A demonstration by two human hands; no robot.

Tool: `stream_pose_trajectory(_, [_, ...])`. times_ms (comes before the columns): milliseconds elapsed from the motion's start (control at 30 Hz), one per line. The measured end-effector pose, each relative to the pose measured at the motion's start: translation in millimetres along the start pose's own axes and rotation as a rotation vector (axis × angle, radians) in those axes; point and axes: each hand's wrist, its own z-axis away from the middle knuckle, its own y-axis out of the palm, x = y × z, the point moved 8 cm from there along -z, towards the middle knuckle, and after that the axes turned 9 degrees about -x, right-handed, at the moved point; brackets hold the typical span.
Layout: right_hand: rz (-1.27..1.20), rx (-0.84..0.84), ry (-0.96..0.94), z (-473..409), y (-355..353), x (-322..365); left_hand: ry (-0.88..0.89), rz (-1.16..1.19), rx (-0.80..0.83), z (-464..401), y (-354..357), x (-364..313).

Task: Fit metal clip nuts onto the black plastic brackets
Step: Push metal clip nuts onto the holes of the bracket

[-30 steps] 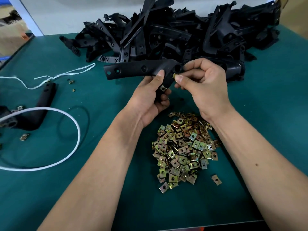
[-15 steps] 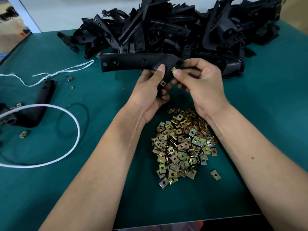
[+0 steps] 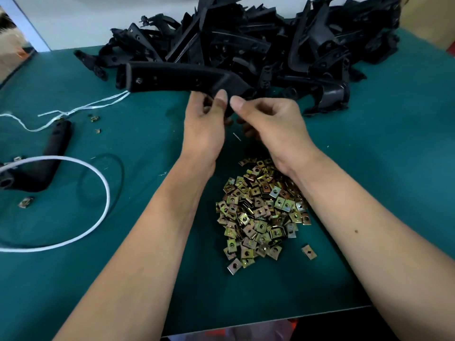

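A long black plastic bracket (image 3: 172, 78) is held up over the green table, its bar pointing left. My left hand (image 3: 205, 124) grips its bent right end with thumb on top. My right hand (image 3: 273, 121) meets it at the same end, thumb pressed on the bracket and fingers curled beneath. No clip nut shows between the fingers; the spot is hidden by both thumbs. A heap of brass-coloured metal clip nuts (image 3: 261, 210) lies on the table below my wrists.
A big pile of black brackets (image 3: 258, 43) fills the back of the green table (image 3: 381, 168). At the left lie another bracket (image 3: 49, 153), a white cord loop (image 3: 98, 183), white string (image 3: 73, 110) and loose clip nuts (image 3: 25, 201). The table's front edge runs near the bottom.
The bracket has been turned so its broad face shows. My right hand has closed in on the bent end, and the clip nut seen between its fingers earlier is out of sight.
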Motion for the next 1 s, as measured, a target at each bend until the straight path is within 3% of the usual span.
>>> stream_pose_trajectory(100, [-0.102,-0.046,0.09,1,-4,3,0.118,-0.063,0.059,6,6,-8])
stream_pose_trajectory(300, [-0.192,-0.136,0.026,5,-57,40,0.248,-0.086,0.137,29,56,-39])
stream_pose_trajectory(500, [-0.263,-0.307,-0.04,33,-186,66,0.292,-0.046,0.345,101,181,-75])
stream_pose_trajectory(600, [-0.445,-0.42,-0.108,62,-273,70,0.254,-0.075,0.526,171,254,-70])
stream_pose_trajectory(667, [-0.485,-0.555,-0.16,94,-341,71,0.186,-0.115,0.71,233,300,-57])
stream_pose_trajectory(800, [-0.327,-0.794,-0.221,188,-456,61,0.02,-0.179,1.003,352,363,-15])
stream_pose_trajectory(900, [-0.18,-1.08,-0.048,263,-519,15,-0.127,-0.274,1.176,420,386,40])
stream_pose_trajectory(1000, [-0.093,-1.315,0.289,321,-557,-66,-0.472,-0.317,1.252,464,378,110])
